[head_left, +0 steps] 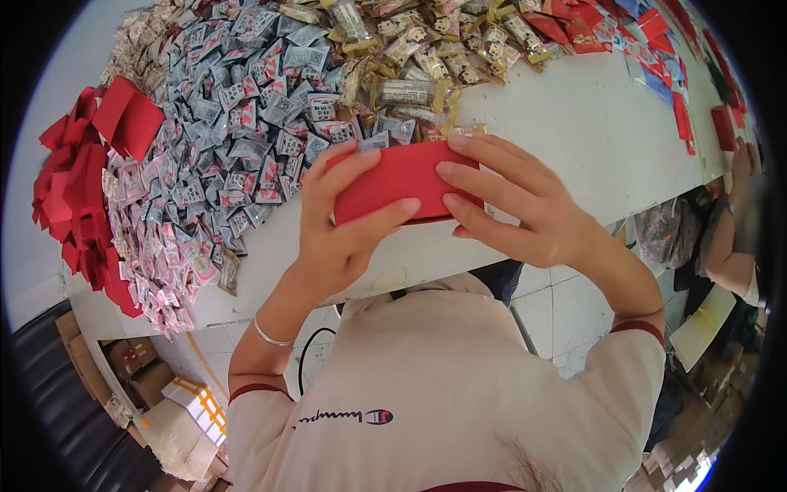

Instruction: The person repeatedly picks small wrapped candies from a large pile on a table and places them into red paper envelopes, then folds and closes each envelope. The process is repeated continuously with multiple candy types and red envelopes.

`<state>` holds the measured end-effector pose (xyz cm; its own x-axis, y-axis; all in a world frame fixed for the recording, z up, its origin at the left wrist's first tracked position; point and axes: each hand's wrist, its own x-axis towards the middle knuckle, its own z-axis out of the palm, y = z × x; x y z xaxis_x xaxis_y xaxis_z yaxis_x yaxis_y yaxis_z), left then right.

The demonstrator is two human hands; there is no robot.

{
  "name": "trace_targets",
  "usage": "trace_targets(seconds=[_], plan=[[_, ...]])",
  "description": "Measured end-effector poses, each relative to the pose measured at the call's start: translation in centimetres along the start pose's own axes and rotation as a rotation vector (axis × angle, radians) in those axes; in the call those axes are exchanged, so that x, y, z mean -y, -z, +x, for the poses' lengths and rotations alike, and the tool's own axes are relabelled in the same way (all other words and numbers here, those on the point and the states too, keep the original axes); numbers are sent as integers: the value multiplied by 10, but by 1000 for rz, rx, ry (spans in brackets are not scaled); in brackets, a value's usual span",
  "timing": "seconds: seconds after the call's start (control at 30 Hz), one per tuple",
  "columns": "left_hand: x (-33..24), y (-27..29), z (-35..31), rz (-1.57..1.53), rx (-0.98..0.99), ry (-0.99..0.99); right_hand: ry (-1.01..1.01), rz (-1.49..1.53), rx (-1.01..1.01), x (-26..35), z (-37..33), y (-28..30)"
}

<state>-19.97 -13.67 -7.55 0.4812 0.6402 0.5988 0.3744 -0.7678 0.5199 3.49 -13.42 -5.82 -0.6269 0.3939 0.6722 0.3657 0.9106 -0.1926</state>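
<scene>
A small red cardboard box (393, 182) is held level between my two hands, just over the table's near part. My left hand (340, 205) grips its left end, thumb along the near edge and fingers at the far left corner. At the right end, the fingers of my right hand (512, 197) press on the top and the near right corner. The top face looks flat and covered; whatever is inside is hidden. Beyond the box lie gold-wrapped snack bars (410, 92) and a big heap of grey-and-red wrapped candies (254, 107).
Open red boxes (78, 189) pile up at the left, beside pink-wrapped candies (176, 266). Red and blue packets (648, 45) lie at the far right of the white table (574, 123). Another person's arm (730, 238) shows at the right edge. Cartons (135, 361) stand below left.
</scene>
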Motion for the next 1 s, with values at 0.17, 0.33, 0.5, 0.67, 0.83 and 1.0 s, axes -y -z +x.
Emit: trace_targets(seconds=[0.17,0.33,0.5,0.67,0.83,1.0], plan=[[1,-4,4,31,-9,-43,-240,286,-149,-1,-3,4],[-27,-12,11,-156,55,39,-433,413,40,15,-12,31],[-49,41,31,-517,-43,-138,-874,-455,-331,2,-79,125],[-68,112,67,-1267,149,-498,-859,-706,-365,-63,-235,170],[-119,148,47,-1077,-273,-611,-737,-846,-211,-80,-167,165],[-60,194,34,-842,42,-478,-631,-839,-374,-71,-104,136]])
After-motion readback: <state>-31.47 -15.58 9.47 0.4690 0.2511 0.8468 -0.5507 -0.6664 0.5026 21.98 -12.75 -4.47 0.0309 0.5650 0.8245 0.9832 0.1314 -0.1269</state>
